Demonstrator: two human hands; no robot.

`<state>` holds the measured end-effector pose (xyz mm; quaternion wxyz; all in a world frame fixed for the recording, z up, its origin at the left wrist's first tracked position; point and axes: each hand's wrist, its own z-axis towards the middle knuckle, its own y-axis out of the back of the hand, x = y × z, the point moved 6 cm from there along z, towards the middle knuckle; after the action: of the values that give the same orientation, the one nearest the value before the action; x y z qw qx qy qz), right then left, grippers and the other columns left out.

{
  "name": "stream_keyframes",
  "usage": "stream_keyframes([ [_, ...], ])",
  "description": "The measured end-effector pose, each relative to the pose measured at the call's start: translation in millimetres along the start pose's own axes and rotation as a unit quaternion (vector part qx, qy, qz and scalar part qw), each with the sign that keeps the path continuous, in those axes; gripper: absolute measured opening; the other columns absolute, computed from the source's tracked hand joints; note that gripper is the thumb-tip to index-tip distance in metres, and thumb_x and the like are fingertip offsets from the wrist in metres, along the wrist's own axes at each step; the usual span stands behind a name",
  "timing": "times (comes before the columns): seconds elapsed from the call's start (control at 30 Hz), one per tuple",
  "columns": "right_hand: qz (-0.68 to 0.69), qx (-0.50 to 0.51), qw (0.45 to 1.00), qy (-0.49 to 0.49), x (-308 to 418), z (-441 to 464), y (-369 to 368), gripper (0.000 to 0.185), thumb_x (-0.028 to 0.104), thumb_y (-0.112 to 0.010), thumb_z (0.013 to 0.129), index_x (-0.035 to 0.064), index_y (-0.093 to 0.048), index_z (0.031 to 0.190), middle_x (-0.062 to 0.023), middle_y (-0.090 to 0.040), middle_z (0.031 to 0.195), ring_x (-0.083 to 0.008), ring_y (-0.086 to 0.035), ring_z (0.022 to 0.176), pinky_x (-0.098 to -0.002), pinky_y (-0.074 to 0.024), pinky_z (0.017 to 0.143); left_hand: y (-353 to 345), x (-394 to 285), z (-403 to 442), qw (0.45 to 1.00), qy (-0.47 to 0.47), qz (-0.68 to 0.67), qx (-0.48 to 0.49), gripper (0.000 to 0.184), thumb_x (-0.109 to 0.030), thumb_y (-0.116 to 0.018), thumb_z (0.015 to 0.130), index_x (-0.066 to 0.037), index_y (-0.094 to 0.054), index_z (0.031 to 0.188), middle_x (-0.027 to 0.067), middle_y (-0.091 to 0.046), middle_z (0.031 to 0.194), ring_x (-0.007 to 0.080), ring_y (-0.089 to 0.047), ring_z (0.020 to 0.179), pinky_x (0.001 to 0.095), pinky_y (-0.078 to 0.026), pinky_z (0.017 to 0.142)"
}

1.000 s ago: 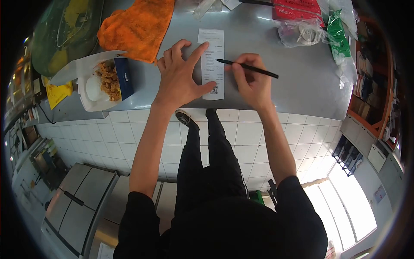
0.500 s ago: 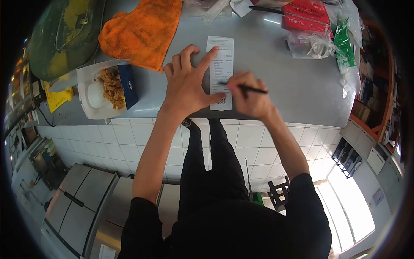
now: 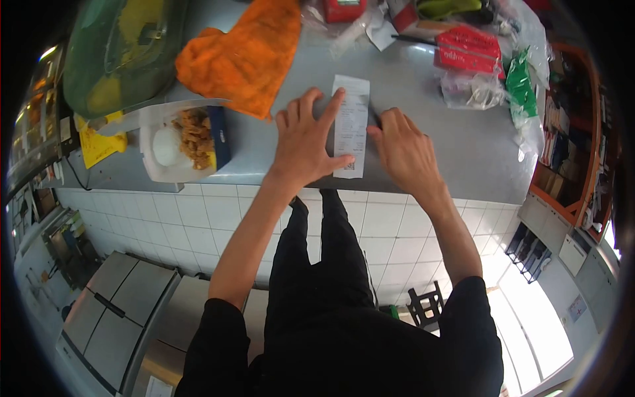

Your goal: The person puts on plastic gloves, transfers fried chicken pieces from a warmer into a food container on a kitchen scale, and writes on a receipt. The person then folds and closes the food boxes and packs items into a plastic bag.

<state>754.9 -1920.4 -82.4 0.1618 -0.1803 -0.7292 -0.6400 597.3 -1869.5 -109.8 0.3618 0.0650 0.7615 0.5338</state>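
Note:
A printed paper receipt (image 3: 352, 122) lies on the steel counter, long side pointing away from me. My left hand (image 3: 301, 142) is open with fingers spread, its index finger and thumb pressing on the receipt's left edge. Just right of the paper, my right hand (image 3: 405, 149) is closed around a black pen (image 3: 374, 114); only a dark end shows past the fingers, and the rest is hidden. Farther left stands an open takeaway box (image 3: 151, 155) with white rice and brown fried pieces.
An orange cloth (image 3: 241, 59) lies beyond my left hand, beside a green-tinted lidded container (image 3: 122, 56). Red packets (image 3: 469, 49), clear plastic bags (image 3: 473, 91) and a green wrapper (image 3: 520, 86) crowd the far right. The counter's front edge (image 3: 456, 197) runs above a tiled floor.
My right hand has come off the receipt to its right side, turning so the pen is mostly hidden. My left hand keeps its hold on the paper. The camera view has shifted slightly.

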Motion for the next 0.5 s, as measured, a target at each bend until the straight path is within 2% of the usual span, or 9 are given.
stream_keyframes([
  [0.03,-0.066,-0.002,0.998,0.015,0.7,2.0,-0.3,0.022,0.024,-0.063,0.095,0.0038,-0.055,0.1,-0.0137,-0.059,0.093,-0.0298,-0.062,0.087,-0.0434,-0.0508,0.068,2.8,-2.4,-4.6,0.999,-0.027,-0.018,-0.034,0.111,-0.046,-0.089,0.063,-0.009,-0.034,0.153,0.0184,-0.038,0.14,0.0383,-0.036,0.127,0.0512,-0.028,0.104],
  [0.1,-0.182,-0.019,0.982,0.056,-1.6,7.9,-21.8,0.026,0.029,-0.06,0.095,0.0037,-0.057,0.102,-0.0154,-0.057,0.097,-0.0316,-0.059,0.095,-0.044,-0.0489,0.074,-2.9,0.2,-21.5,0.984,-0.054,-0.097,-0.136,0.104,-0.041,-0.087,0.069,0.003,-0.035,0.147,0.0255,-0.043,0.136,0.0432,-0.044,0.121,0.0523,-0.035,0.1],
  [0.13,-0.157,0.006,0.987,0.04,-10.9,8.8,-30.5,0.028,0.027,-0.062,0.092,0.0023,-0.058,0.105,-0.0163,-0.057,0.1,-0.0361,-0.055,0.1,-0.0456,-0.0458,0.08,-9.9,-0.5,-39.7,0.971,-0.077,-0.103,-0.202,0.084,-0.036,-0.085,0.073,0.008,-0.043,0.132,0.0292,-0.049,0.122,0.0464,-0.05,0.109,0.0521,-0.04,0.094],
  [0.2,-0.157,-0.052,0.985,0.048,-25.8,0.1,-40.7,0.028,0.024,-0.062,0.091,0.0001,-0.059,0.105,-0.021,-0.057,0.101,-0.0406,-0.055,0.098,-0.0504,-0.0446,0.083,4.2,-2.5,-83.6,0.961,-0.031,-0.223,-0.159,0.046,-0.026,-0.08,0.079,0.001,-0.051,0.103,0.0214,-0.051,0.103,0.043,-0.052,0.098,0.0477,-0.043,0.087],
  [0.27,-0.1,0.0,0.994,-0.036,-35.2,-1.5,-43.0,0.031,0.02,-0.067,0.088,-0.0015,-0.058,0.108,-0.0223,-0.057,0.103,-0.0422,-0.054,0.1,-0.0505,-0.0434,0.086,44.2,2.7,-135.8,0.943,-0.068,-0.3,-0.125,0.022,-0.015,-0.072,0.085,-0.005,-0.056,0.097,0.0147,-0.051,0.097,0.0367,-0.054,0.094,0.045,-0.045,0.083],
  [0.33,-0.049,-0.152,0.986,0.037,0.9,-15.7,-18.3,0.026,0.015,-0.066,0.089,-0.001,-0.056,0.107,-0.019,-0.054,0.096,-0.0407,-0.052,0.091,-0.0504,-0.042,0.083,89.6,39.7,-188.2,0.923,-0.037,-0.381,-0.037,0.017,-0.013,-0.068,0.087,-0.006,-0.056,0.097,0.0122,-0.05,0.093,0.0322,-0.054,0.091,0.0419,-0.046,0.082],
  [0.4,-0.128,-0.25,0.959,0.024,15.7,-30.6,-12.6,0.025,0.02,-0.064,0.092,0.0011,-0.057,0.107,-0.0175,-0.054,0.098,-0.04,-0.053,0.095,-0.0506,-0.0413,0.084,94.6,143.8,-244.4,0.893,0.062,-0.41,-0.178,0.011,-0.01,-0.064,0.089,-0.006,-0.056,0.095,0.0095,-0.049,0.089,0.025,-0.054,0.088,0.0376,-0.046,0.08],
  [0.47,-0.177,-0.191,0.963,-0.075,0.2,-42.2,-32.7,0.024,0.02,-0.063,0.092,0.0026,-0.057,0.108,-0.0156,-0.056,0.099,-0.0383,-0.055,0.098,-0.0499,-0.042,0.087,122.5,279.7,-323.6,0.821,0.213,-0.314,-0.426,0.003,-0.002,-0.058,0.089,-0.005,-0.058,0.089,0.004,-0.054,0.079,0.0164,-0.054,0.075,0.0316,-0.047,0.069],
  [0.5,-0.17,-0.171,0.964,-0.109,1.2,-43.6,-39.4,0.022,0.019,-0.061,0.094,0.0021,-0.057,0.107,-0.0171,-0.056,0.1,-0.0391,-0.054,0.101,-0.0504,-0.0419,0.087,152.0,355.0,-367.6,0.82,0.308,-0.269,-0.401,0.005,-0.001,-0.058,0.091,-0.006,-0.058,0.093,0.0014,-0.057,0.079,0.0145,-0.057,0.071,0.0288,-0.05,0.067],
])
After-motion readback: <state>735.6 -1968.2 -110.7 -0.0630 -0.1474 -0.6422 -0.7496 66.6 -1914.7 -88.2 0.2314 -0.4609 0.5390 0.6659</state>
